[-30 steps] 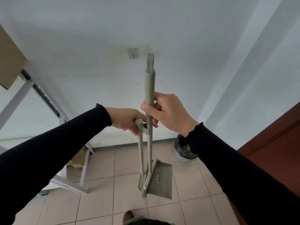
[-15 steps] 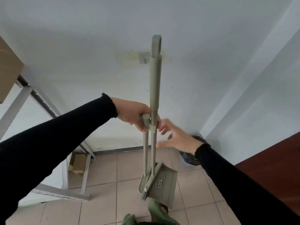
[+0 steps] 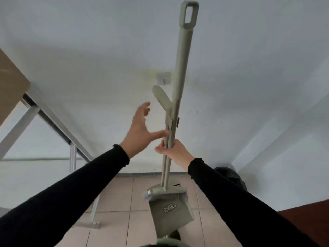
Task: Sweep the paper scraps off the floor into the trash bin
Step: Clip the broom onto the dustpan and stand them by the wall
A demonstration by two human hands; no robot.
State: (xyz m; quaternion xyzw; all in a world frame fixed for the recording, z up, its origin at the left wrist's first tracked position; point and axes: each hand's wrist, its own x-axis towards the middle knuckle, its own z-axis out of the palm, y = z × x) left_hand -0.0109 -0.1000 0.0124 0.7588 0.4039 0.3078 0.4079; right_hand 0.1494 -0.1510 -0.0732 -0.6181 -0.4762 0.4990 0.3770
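Head view: right hand [image 3: 175,152] clenched round broom-and-dustpan handles [image 3: 168,139], left hand [image 3: 140,130] spread, thumb touching them.

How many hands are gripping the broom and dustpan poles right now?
1. The right hand is closed around both poles; the left hand is open beside them, thumb by the poles.

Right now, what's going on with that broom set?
The person's right hand grips the two poles of the clipped-together broom and dustpan, holding them upright off the tiled floor. The left hand is open beside the dustpan's handle, only its thumb near the poles. No paper scraps show; the trash bin stands in the corner.
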